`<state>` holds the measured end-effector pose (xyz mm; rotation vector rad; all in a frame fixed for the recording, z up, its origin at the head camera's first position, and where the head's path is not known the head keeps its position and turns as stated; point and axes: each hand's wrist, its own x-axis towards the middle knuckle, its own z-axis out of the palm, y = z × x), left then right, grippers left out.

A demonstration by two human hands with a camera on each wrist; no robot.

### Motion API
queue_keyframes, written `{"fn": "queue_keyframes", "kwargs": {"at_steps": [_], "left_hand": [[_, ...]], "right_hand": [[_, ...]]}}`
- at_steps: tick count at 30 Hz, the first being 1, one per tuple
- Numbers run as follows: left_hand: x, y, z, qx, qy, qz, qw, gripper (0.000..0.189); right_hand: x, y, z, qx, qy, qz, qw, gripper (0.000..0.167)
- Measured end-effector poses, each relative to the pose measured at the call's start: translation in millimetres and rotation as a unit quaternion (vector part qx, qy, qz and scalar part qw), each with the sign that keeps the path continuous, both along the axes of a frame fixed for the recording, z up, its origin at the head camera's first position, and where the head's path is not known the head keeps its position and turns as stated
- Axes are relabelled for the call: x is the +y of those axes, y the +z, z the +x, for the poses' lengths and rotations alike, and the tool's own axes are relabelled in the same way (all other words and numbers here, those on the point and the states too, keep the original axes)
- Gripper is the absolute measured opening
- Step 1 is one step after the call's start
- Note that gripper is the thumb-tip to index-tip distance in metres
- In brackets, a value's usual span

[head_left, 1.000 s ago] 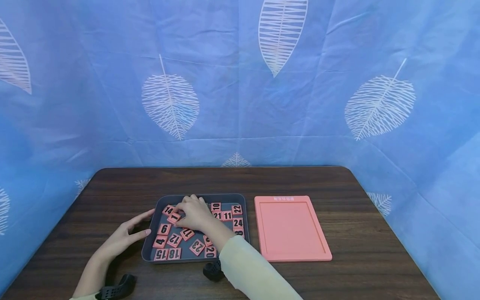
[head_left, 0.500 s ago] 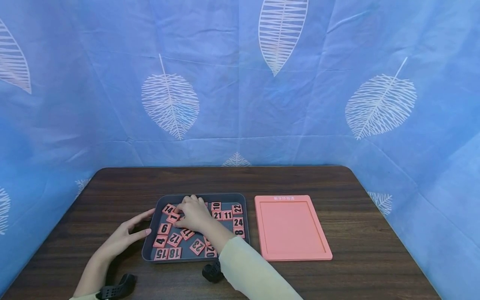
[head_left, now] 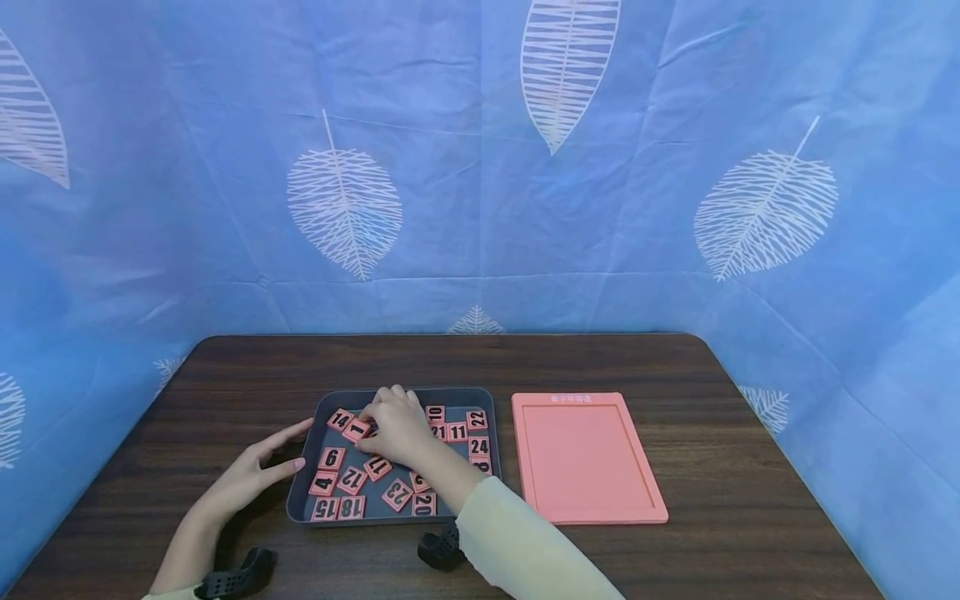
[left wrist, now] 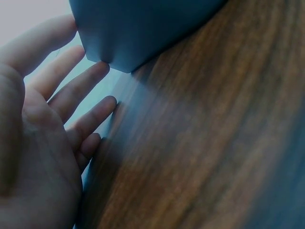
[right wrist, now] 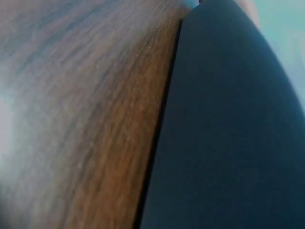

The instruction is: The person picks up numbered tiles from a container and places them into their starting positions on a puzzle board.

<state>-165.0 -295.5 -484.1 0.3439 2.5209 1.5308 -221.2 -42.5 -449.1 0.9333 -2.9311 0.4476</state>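
Handling tile 1 (head_left: 356, 430): inside tray, far left area, turned askew, just beside tile 14 (head_left: 340, 419); whether those two touch, can't tell.
Right hand (head_left: 395, 423): fingers bent, thumb and forefinger seemingly pinching tile 1 at its right side; tips partly hidden.
Tile pinch: best on opposite edges, light pressure, lifting straight up so tile 14 isn't dragged.
Dark tray (head_left: 297, 498): holds the loose numbered tiles; would want to stay put.
Left hand (head_left: 251, 475): fingers spread, nothing held, tips against tray's left outer wall; light bracing should suffice.
Pink board (head_left: 588, 458): right of tray, apart, on wood table (head_left: 735, 517).
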Motion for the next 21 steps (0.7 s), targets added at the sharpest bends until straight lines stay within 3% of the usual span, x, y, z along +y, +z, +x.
{"fn": "queue_keyframes", "kwargs": {"at_steps": [21], "left_hand": [[0.6, -1.1, 1.6, 0.0, 0.0, 0.004, 1.0, 0.059]], "right_hand": [[43.9, 18.1, 15.7, 0.041, -0.043, -0.068, 0.9959, 0.035]]}}
